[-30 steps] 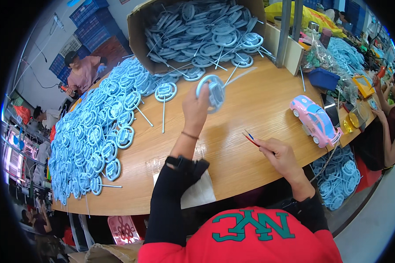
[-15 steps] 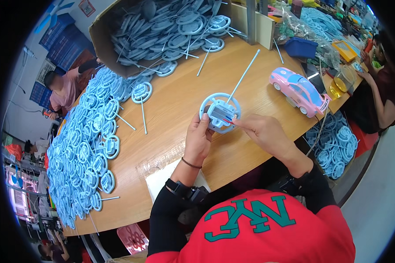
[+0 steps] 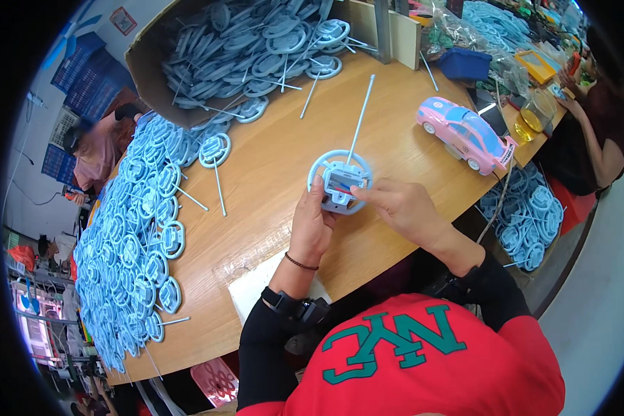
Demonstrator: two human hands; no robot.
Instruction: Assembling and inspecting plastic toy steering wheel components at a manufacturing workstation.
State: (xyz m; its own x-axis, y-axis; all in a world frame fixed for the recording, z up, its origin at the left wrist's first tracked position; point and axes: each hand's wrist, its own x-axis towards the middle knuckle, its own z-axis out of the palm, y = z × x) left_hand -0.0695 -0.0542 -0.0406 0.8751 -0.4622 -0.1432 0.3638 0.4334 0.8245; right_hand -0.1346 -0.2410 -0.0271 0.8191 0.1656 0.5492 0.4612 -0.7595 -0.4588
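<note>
Over the table, my left hand (image 3: 313, 220) grips a light blue toy remote control (image 3: 319, 166) shaped like a steering wheel, thumb on its rim. Its long thin antenna (image 3: 362, 119) points up and away from me. An open rectangular recess shows in the wheel's centre. Thumb and finger of my right hand (image 3: 403, 206) are pinched together at the right side of that recess. A thin red piece and a small blue one show at these fingertips; whether they are wires or a tool I cannot tell.
Many similar wheels (image 3: 142, 229) are heaped along the left table edge. A cardboard box (image 3: 145, 76) of them lies at the back. To the right stand a pink toy car (image 3: 464, 135), a blue bin (image 3: 464, 64) and more wheels (image 3: 527, 222) below the table. Co-workers sit at both sides.
The remote control now shows slightly further left in view, its antenna more upright. My right fingertips have moved leftward over the recess, and the red piece lies further across it.
</note>
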